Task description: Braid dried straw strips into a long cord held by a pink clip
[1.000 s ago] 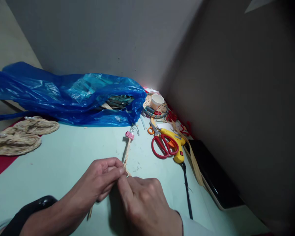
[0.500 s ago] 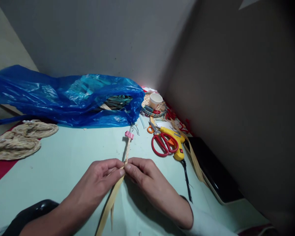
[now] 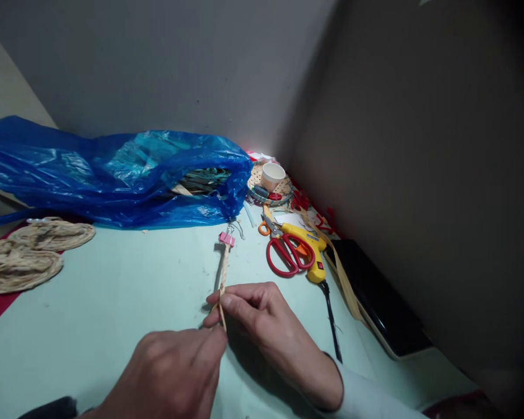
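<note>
A thin braid of pale straw strips (image 3: 225, 265) runs toward me from a pink binder clip (image 3: 227, 238) at the middle of the table. My right hand (image 3: 262, 320) pinches the near end of the braid between thumb and fingertips. Just below it, my left hand (image 3: 170, 366) is closed on a loose straw strip (image 3: 222, 317) coming off the braid. The left fingers are partly hidden behind the back of that hand, and the strip's tail is out of sight.
Red-handled scissors (image 3: 290, 255) and a yellow glue gun (image 3: 317, 262) lie right of the braid. Behind are a blue plastic bag (image 3: 126, 174) and a white cup (image 3: 273, 176) in a woven basket (image 3: 253, 177). Woven sandals (image 3: 21, 270) lie left; a black flat device (image 3: 375, 297) lies right.
My left hand has come away from the right fingertips, moving down toward me with a strip. My right hand keeps its pinch on the braid. The view has shifted slightly.
</note>
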`<state>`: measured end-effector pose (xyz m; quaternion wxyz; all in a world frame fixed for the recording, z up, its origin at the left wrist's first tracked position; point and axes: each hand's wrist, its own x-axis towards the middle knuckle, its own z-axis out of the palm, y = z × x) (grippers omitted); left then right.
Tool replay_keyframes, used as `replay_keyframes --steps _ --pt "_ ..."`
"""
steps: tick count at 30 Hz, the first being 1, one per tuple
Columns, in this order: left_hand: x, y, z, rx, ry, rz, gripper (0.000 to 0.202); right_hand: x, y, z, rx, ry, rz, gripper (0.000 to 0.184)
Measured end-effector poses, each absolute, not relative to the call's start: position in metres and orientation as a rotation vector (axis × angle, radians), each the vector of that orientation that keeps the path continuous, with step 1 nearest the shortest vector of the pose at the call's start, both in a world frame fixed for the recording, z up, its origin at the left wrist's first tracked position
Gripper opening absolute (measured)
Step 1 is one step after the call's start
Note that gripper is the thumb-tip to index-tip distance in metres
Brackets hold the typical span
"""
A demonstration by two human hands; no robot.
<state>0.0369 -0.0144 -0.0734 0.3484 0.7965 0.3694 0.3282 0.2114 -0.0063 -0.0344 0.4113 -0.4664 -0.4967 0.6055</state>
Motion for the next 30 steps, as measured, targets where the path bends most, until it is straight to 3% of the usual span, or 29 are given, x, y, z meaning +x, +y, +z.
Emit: replay_keyframes --steps 3,5,7,10,11,17,21,30 --pt "0.036 -0.016 -0.089 2.736 0.807 0.991 0.031 0.21 -0.006 -0.036 -1.191 -1.219 1.572 0.03" --pt "0.034 -0.014 -0.081 2.845 0.771 1.026 0.029 0.21 -0.007 -0.037 -1.185 -1.223 1.554 0.03" --pt "0.034 -0.009 -0.062 2.695 0.809 0.978 0.012 0.21 -0.007 -0.036 -1.174 -1.217 1.539 0.031" --pt "0.036 0.006 -0.031 2.149 1.212 0.867 0.028 0.21 -0.008 -0.032 -1.169 -1.247 1.512 0.033" --pt "0.038 0.011 -0.025 1.978 1.248 0.81 0.02 0.21 -0.009 -0.031 -1.161 -1.266 1.506 0.032" --pt "0.05 0.026 -0.041 1.129 0.917 0.483 0.033 0.212 -0.009 -0.031 -1.098 -1.366 1.539 0.03" --pt "0.05 0.027 -0.05 1.017 0.948 0.451 0.042 0.215 -0.011 -0.03 -1.211 -1.527 1.461 0.031" --pt "0.05 0.024 -0.047 1.03 0.937 0.391 0.034 0.219 -0.013 -0.026 -1.346 -1.756 1.282 0.03"
